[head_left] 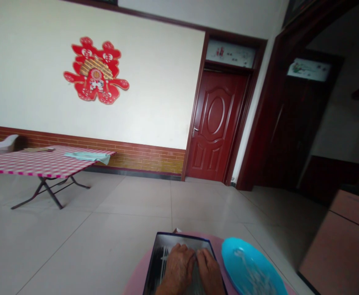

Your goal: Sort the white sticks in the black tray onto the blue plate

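Note:
My left hand (178, 266) and my right hand (209, 270) lie side by side in a dark rectangular metal tray (161, 241) at the bottom of the view. Both hands are curled with the fingers pressed down on something pale in the tray that I cannot make out. The tray rests on a pink round surface (138, 278). A blue plate (250, 266) with whitish smears sits just to the right of the tray, close to my right hand.
A folding table (40, 164) with a red checked cloth stands at the left by the wall, with a green cloth (87, 156) on it. A red door (216, 127) is straight ahead. A wooden cabinet (345, 246) stands at the right. Tiled floor lies between.

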